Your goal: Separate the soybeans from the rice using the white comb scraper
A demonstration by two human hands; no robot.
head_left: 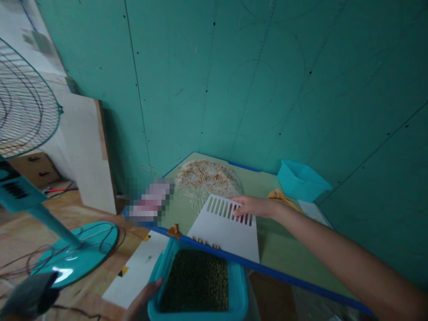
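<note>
My right hand (252, 207) is closed on the slotted end of a flat white board (227, 232), which lies tilted over the front edge of the table. Several tan beans (203, 242) sit along the board's lower left edge. My left hand (147, 294) grips the left rim of a turquoise basin (242, 285) below that edge; most of its fingers are hidden. Inside the basin are dark green grains with tan beans (214, 281) at the right. Behind the board a pile of pale grains and tan beans (209, 176) is spread on the table.
The table (301, 258) has a blue edge and stands against a green wall (234, 89). A turquoise bin (301, 180) and a brown cloth (281, 196) are at its back right. On the left are a fan (63, 232), cables and a leaning board (87, 151).
</note>
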